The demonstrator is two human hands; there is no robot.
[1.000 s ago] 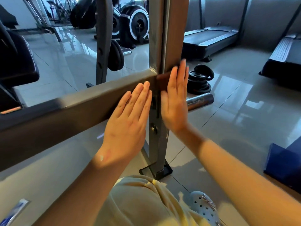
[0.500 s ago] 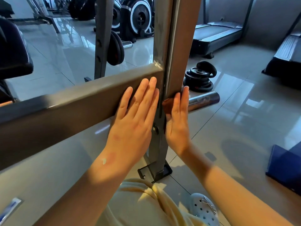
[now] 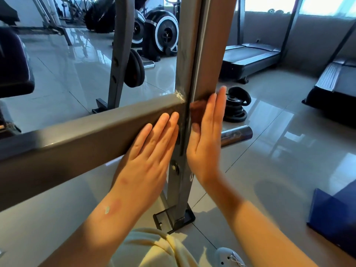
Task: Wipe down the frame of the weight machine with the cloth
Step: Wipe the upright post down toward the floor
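A grey steel upright post (image 3: 194, 54) of the weight machine meets a grey horizontal crossbar (image 3: 82, 135) at mid-frame. My left hand (image 3: 148, 157) lies flat on the crossbar's near face, fingers straight, tips close to the post. My right hand (image 3: 207, 135) is flat with straight fingers and presses a small brown cloth (image 3: 197, 111) against the post's right side, just below crossbar height. Most of the cloth is hidden behind my palm.
A chrome bar end (image 3: 236, 134) sticks out right of the post, with stacked black weight plates (image 3: 236, 105) behind it. The post's foot plate (image 3: 173, 218) rests on the glossy tiled floor. Treadmills (image 3: 248, 54) stand at the right; a blue mat (image 3: 335, 214) lies at lower right.
My right hand slid down the post with the cloth, then back up to about crossbar height. My left hand stayed flat on the crossbar. The view shifted slightly.
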